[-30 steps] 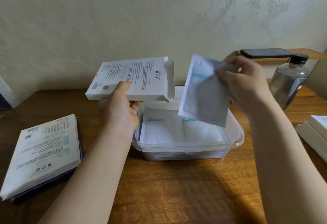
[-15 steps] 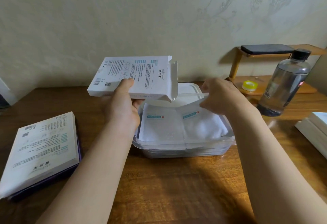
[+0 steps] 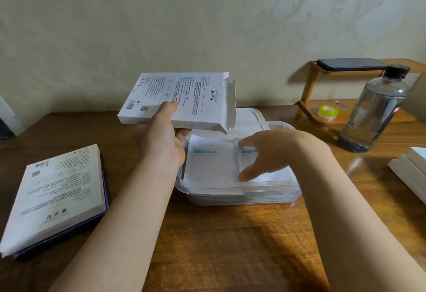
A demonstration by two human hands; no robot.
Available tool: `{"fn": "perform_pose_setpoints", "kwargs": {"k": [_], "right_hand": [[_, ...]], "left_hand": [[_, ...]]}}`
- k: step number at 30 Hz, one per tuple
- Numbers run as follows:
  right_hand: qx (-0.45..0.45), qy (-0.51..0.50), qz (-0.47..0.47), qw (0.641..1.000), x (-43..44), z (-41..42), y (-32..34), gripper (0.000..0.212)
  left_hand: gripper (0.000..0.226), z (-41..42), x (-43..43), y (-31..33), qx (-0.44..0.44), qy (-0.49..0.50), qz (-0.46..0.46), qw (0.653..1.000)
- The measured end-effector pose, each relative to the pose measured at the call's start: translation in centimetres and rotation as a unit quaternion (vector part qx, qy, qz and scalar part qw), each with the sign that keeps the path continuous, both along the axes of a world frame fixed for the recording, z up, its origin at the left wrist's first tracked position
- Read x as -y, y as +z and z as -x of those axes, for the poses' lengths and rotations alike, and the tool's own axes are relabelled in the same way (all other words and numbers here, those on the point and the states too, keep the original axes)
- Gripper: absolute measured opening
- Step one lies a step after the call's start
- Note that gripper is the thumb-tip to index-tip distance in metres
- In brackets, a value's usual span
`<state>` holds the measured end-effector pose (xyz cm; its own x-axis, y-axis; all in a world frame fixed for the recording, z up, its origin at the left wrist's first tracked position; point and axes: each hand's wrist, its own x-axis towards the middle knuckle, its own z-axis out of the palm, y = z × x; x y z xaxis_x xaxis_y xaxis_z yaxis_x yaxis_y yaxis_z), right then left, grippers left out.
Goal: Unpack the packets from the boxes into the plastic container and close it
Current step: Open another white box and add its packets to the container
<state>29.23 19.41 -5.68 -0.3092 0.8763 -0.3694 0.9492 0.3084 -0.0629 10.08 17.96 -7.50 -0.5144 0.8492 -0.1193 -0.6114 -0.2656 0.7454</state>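
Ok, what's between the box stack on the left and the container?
Head view: bare table between stack and container; the forearm of the left hand, which holds a box, crosses above it.

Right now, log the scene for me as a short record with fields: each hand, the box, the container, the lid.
Left hand: holds the white box above the table, end flap open
Right hand: open, spread over the packets
plastic container: open, packets side by side inside
Lid: off, lying behind the plastic container
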Motion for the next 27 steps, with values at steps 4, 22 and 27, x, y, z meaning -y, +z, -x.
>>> {"fn": "perform_pose_setpoints", "kwargs": {"k": [4, 22, 27], "right_hand": [[0.0, -0.005, -0.02, 1.0, -0.1, 0.4, -0.8, 0.088], [0.102, 0.051, 0.02, 0.993, -0.5, 0.6, -1.5, 0.113], [0.03, 0.057, 0.011, 0.998, -0.5, 0.0, -0.6, 0.11]], "left_hand": [[0.037, 0.1, 0.1, 0.0, 0.001, 0.0, 0.001, 1.0], [0.036, 0.2, 0.0, -0.1, 0.006, -0.005, -0.003, 1.0], [0.031, 0.2, 0.0, 0.0, 0.007, -0.006, -0.002, 1.0]]}}
